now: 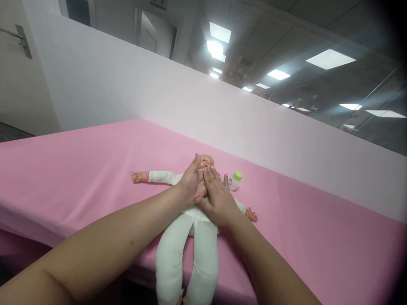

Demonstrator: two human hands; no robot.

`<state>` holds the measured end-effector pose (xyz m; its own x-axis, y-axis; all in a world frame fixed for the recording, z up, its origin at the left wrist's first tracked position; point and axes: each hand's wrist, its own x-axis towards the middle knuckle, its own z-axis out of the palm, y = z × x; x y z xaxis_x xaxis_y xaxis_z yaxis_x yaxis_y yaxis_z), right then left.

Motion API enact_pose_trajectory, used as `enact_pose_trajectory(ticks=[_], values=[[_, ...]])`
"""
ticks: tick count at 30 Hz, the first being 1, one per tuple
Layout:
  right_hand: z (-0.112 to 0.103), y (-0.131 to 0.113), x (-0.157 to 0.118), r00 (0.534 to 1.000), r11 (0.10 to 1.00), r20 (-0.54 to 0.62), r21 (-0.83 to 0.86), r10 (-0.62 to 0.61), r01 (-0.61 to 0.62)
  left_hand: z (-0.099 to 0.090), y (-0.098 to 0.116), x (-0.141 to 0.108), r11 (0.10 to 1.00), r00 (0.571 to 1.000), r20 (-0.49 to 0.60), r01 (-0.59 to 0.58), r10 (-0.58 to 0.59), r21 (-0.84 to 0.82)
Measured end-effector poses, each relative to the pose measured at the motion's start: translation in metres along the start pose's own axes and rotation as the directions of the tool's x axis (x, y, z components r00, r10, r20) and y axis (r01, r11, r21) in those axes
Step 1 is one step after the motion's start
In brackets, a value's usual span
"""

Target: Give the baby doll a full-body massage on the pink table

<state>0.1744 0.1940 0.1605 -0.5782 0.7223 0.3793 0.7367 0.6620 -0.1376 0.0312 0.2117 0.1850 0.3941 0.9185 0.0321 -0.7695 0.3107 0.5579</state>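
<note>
A baby doll (pixel 203 245) with a white cloth body lies on its back on the pink-covered table (pixel 111 148), arms spread and legs toward me. Over its chest, my left hand (pixel 192 184) is turned palm up with the fingers extended, holding nothing. My right hand (pixel 219 199) rests its outstretched fingers on the left palm, and nothing is seen in it. The doll's head (pixel 206 161) shows just beyond my fingertips; its neck and upper chest are hidden by my hands. Right of the head stands a small white bottle (pixel 234 181) with a green cap.
A low white wall (pixel 222 123) runs along the table's far side. At the far left is a door (pixel 22 76) with a metal handle. Glass and lit ceiling panels show above the wall. The table's front edge lies below my forearms, with the doll's legs over it.
</note>
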Motion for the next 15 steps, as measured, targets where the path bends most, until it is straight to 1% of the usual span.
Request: enact_pose_trajectory(ticks=[2, 4, 6, 8, 10, 11, 13, 15], values=[[-0.002, 0.006, 0.000, 0.999, 1.000, 0.029, 0.002, 0.028, -0.028, -0.006, 0.006, 0.004, 0.999, 0.999, -0.005, -0.048, 0.048, 0.009], [-0.004, 0.007, -0.002, 0.997, 0.999, 0.079, 0.033, 0.001, -0.003, -0.013, 0.015, 0.009, 0.996, 0.994, -0.057, -0.092, 0.093, 0.019], [-0.007, 0.003, -0.004, 0.988, 0.992, 0.133, 0.105, -0.077, 0.063, -0.019, 0.023, 0.012, 0.992, 0.987, -0.103, -0.121, 0.123, 0.026], [-0.010, -0.005, -0.007, 0.970, 0.970, 0.168, 0.198, -0.178, 0.144, -0.023, 0.027, 0.014, 0.990, 0.981, -0.133, -0.138, 0.140, 0.024], [-0.012, -0.014, -0.010, 0.952, 0.944, 0.175, 0.260, -0.251, 0.201, -0.024, 0.026, 0.014, 0.990, 0.978, -0.155, -0.137, 0.139, 0.019], [-0.013, -0.018, -0.011, 0.948, 0.938, 0.171, 0.272, -0.268, 0.216, -0.023, 0.025, 0.013, 0.992, 0.978, -0.162, -0.129, 0.129, 0.015], [-0.012, -0.024, -0.013, 0.950, 0.938, 0.153, 0.260, -0.272, 0.227, -0.019, 0.020, 0.011, 0.995, 0.981, -0.166, -0.101, 0.102, 0.009], [-0.009, -0.026, -0.012, 0.960, 0.951, 0.129, 0.219, -0.250, 0.218, -0.013, 0.015, 0.007, 0.998, 0.987, -0.149, -0.057, 0.056, -0.002]])
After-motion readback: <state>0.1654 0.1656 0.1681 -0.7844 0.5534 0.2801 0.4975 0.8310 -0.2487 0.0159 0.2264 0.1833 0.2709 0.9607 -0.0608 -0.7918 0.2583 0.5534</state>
